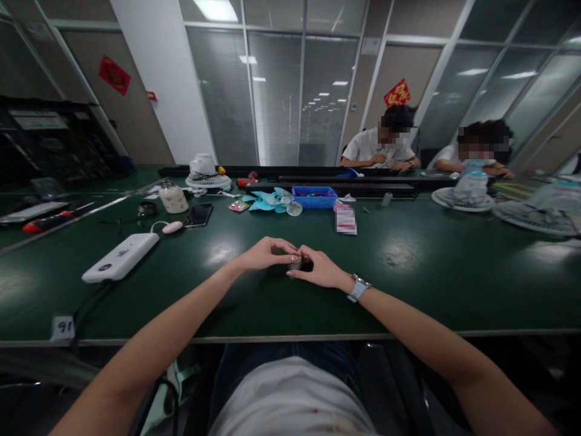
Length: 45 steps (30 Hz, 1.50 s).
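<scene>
A small grey cylindrical part [295,263] sits between my two hands, just above or on the green table [254,303]. My left hand [269,253] reaches it from the left, its thumb and fingers closed around the top and side. From the right, my right hand [318,267] curves about the same part, thumb below and fingertips above, meeting the left fingertips. A watch [358,287] is on my right wrist. The part's lower side is dim and partly hidden by the fingers.
Beyond my hands lie a blue basket [314,197], light-blue fan blades [267,200] and a pink-and-white packet [345,219]. On the left are a white power strip [121,257], a phone [198,215] and a bottle [173,198]. Two people [379,145] sit across the table.
</scene>
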Each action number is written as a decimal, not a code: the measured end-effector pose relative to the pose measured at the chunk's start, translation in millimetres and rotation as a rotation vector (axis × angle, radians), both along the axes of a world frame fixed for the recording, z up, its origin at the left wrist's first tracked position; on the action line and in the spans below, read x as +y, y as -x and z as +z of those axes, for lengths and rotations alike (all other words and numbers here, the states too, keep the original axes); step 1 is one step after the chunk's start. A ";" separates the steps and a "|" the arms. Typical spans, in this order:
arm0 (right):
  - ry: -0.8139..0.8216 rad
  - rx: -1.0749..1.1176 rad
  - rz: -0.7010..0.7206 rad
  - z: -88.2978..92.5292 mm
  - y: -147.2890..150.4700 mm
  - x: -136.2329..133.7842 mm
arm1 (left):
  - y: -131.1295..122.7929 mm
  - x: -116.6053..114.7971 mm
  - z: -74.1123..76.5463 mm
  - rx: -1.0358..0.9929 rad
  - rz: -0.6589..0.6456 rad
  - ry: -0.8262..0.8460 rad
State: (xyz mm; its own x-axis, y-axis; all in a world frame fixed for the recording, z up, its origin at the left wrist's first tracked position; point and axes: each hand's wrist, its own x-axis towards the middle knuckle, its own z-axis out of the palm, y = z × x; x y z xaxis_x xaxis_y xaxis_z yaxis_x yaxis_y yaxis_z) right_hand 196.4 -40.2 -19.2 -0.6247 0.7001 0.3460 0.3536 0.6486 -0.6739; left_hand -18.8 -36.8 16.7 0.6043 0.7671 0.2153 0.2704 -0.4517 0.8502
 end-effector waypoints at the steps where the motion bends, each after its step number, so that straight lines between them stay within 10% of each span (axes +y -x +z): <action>1: 0.003 0.000 -0.001 0.0 0.0 -0.1 | 1.3 0.5 0.5 -0.006 -0.001 0.015; 45: 0.026 0.001 -0.002 1.1 1.1 -0.4 | -0.3 -0.8 -1.2 0.077 0.055 -0.092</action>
